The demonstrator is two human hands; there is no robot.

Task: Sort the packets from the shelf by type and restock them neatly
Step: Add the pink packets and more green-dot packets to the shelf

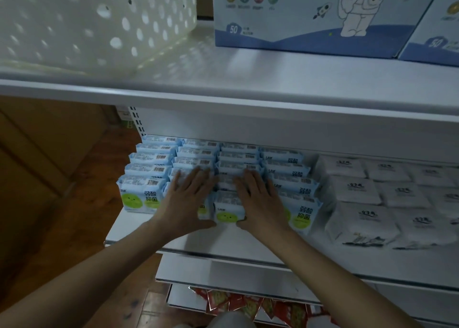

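Light blue packets [149, 168] with a green face and black print stand upright in several rows on the middle shelf [248, 243], at its left end. My left hand [188, 201] lies flat with straight fingers on the tops of the second row. My right hand [260, 198] lies flat the same way on the third and fourth rows. Both thumbs reach down beside the front packet [227, 212] of the third row. White packets [357, 218] with small black print lie in rows to the right of the blue ones.
On the top shelf stand a white perforated plastic basket [94, 22] at the left and blue-and-white boxes [310, 14] at the right. Red packets [248, 305] lie on the lowest shelf. Brown floor [62, 203] shows left of the shelving.
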